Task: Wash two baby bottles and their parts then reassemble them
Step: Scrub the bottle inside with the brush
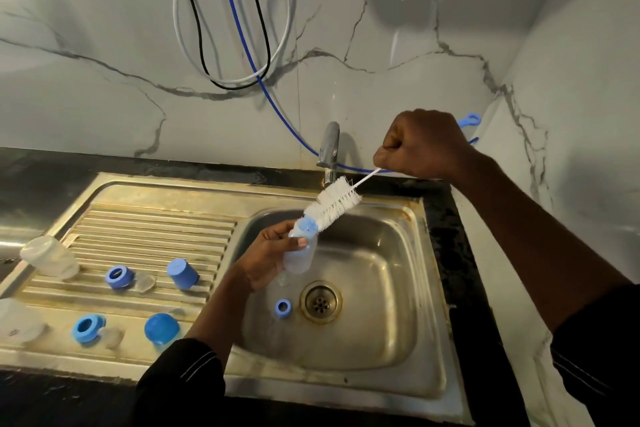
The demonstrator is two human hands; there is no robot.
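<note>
**Brush and bottle lined up tip to mouth, above the drain**

The small clear bottle point(300, 255) is held over the basin, up and to the left of the drain point(321, 302), in the left hand point(268, 255). The fingers curl round its body from behind and the thumb presses across the front. This grip leaves the neck free. The bottle is tilted, with its base down toward the drain and its mouth up and away to the right.

The brush point(334, 203) lies on almost the same slant, farther up from the drain and just in front of the tap point(329, 149). Its blue tip meets the bottle's mouth, but I cannot tell whether it is already inside the neck. The white bristles are all outside. The right hand point(422, 146) is closed in a fist round the thin handle, higher and farther right, so fist, bristles and bottle run in one slanted line.

The step in hand looks like scrubbing the inside. The coming move would be a push down that line toward the drain, with the right hand travelling and the left holding steady. If the two axes drift apart, the bristles will likely catch on the rim.

A blue ring point(283, 308) lies in the basin just left of the drain. Well left of the drain, on the ribbed board, lie two blue caps point(182, 274), two more rings and a second bottle point(48, 256) on its side, none of them assembled.
</note>
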